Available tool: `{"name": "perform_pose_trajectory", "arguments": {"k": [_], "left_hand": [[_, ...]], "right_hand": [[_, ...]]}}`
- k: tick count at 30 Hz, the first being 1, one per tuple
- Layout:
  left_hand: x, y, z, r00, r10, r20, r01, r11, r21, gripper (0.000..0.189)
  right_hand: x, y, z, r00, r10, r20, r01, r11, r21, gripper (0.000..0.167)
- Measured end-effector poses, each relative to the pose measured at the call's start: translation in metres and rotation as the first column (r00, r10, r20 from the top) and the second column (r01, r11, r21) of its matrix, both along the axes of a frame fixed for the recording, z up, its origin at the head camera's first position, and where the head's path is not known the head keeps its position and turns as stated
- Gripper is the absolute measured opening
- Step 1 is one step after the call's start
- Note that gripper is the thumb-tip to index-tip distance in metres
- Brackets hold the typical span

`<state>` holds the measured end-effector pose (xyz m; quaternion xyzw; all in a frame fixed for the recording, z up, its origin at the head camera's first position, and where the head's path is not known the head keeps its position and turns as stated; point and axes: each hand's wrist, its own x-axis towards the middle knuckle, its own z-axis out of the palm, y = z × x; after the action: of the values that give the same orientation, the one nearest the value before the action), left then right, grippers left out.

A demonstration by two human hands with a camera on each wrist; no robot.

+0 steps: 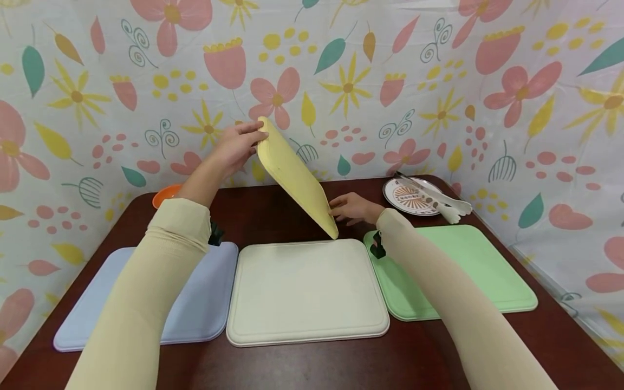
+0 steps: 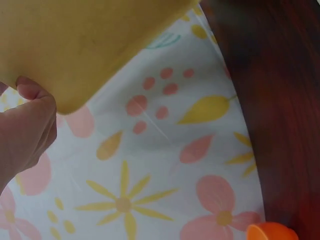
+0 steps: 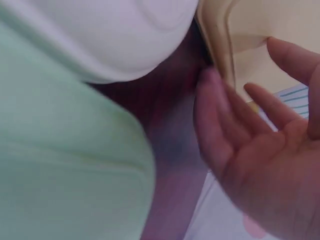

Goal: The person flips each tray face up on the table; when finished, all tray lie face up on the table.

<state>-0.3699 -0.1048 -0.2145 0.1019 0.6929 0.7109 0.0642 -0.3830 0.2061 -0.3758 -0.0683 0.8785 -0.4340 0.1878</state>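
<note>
A yellow cutting board (image 1: 294, 168) is raised at a steep tilt behind the white cutting board (image 1: 308, 292), its low corner close over that board's back edge. My left hand (image 1: 239, 146) pinches its upper left corner; the left wrist view shows the thumb of that hand (image 2: 30, 122) against the yellow face. Lower down, my right hand (image 1: 356, 208) reaches the yellow board's right edge. In the right wrist view, the fingers of that hand (image 3: 270, 135) are extended and spread, with a fingertip touching the face and others right at the rim.
A blue cutting board (image 1: 200, 303) lies left, partly under my left sleeve. The green cutting board (image 1: 468, 260) lies right, below my right forearm. Back right is a patterned plate (image 1: 407, 203) with tongs (image 1: 441, 203) across it. An orange bowl (image 1: 166, 194) stands back left, near the patterned curtain (image 1: 312, 81).
</note>
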Motion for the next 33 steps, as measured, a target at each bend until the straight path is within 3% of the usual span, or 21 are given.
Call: {"name": "perform_pose_trajectory", "arguments": {"k": [4,11,21,27,33], "left_hand": [[0.001,0.011,0.006,1.0,0.018,-0.006,-0.017,1.0,0.021,0.054],[-0.001,0.025,0.009,1.0,0.019,-0.023,-0.018,0.999,0.041,0.053],[-0.004,0.038,0.016,0.998,0.029,-0.055,-0.026,0.999,0.047,0.051],[-0.003,0.049,0.018,0.995,0.034,-0.092,-0.033,0.999,0.009,0.05],[0.0,0.067,0.02,0.991,0.029,-0.128,-0.039,0.996,-0.078,0.05]], "right_hand": [[0.002,0.003,0.007,0.998,-0.039,-0.046,0.043,0.995,0.086,0.061],[0.009,0.021,0.027,0.995,-0.042,-0.094,0.051,0.995,0.086,0.057],[0.03,0.027,0.089,0.969,0.021,-0.246,-0.005,0.998,0.063,0.053],[0.039,0.023,0.115,0.939,0.017,-0.344,-0.011,1.0,0.019,0.046],[0.055,0.014,0.145,0.882,-0.021,-0.47,0.0,0.999,-0.046,0.043]]}}
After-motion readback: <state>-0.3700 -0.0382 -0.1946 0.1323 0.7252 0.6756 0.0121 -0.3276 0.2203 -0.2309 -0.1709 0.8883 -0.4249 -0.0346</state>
